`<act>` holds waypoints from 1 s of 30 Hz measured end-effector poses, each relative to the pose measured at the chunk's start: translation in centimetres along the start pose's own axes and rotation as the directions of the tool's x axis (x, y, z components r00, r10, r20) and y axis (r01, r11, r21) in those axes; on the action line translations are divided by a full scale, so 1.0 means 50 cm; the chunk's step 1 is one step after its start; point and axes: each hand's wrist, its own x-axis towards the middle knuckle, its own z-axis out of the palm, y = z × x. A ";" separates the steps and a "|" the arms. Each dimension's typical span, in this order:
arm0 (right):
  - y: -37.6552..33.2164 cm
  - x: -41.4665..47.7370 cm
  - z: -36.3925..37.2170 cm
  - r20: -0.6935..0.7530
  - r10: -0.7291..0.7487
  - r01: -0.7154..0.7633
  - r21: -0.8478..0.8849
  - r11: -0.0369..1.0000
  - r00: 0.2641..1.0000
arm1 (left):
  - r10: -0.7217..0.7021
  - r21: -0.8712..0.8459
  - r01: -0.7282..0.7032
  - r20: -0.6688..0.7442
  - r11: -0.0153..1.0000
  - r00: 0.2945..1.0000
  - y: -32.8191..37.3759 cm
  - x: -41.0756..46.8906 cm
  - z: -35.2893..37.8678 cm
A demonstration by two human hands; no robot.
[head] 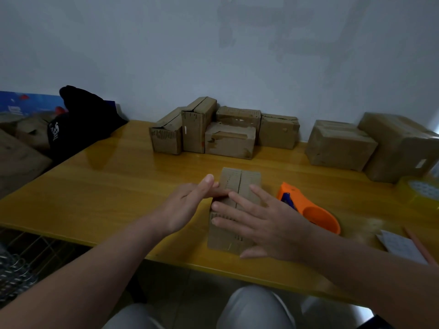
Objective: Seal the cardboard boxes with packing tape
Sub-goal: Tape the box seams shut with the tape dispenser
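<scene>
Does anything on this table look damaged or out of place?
Yes. The back boxes look battered: the two leftmost have split, gaping top seams, and others show torn patches. The near box looks intact.

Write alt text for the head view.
The left hand and right hand rest on a closed cardboard box on a yellow table. An orange tape dispenser lies to its right; more boxes stand along the wall.
</scene>
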 end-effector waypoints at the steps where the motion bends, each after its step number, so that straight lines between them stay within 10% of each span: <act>1: -0.002 -0.001 0.003 0.010 -0.006 0.006 -0.058 0.998 1.000 | -0.007 0.005 0.007 -0.007 1.000 1.000 0.001 -0.001 0.000; 8: -0.004 0.000 -0.008 0.035 -0.094 0.100 -0.331 0.938 0.995 | 0.000 0.050 0.000 0.002 0.999 1.000 -0.005 0.001 -0.002; 30: -0.018 0.029 -0.015 0.060 -0.016 0.038 -0.382 0.923 0.998 | -0.025 -0.003 0.025 -0.011 1.000 1.000 0.003 0.003 0.000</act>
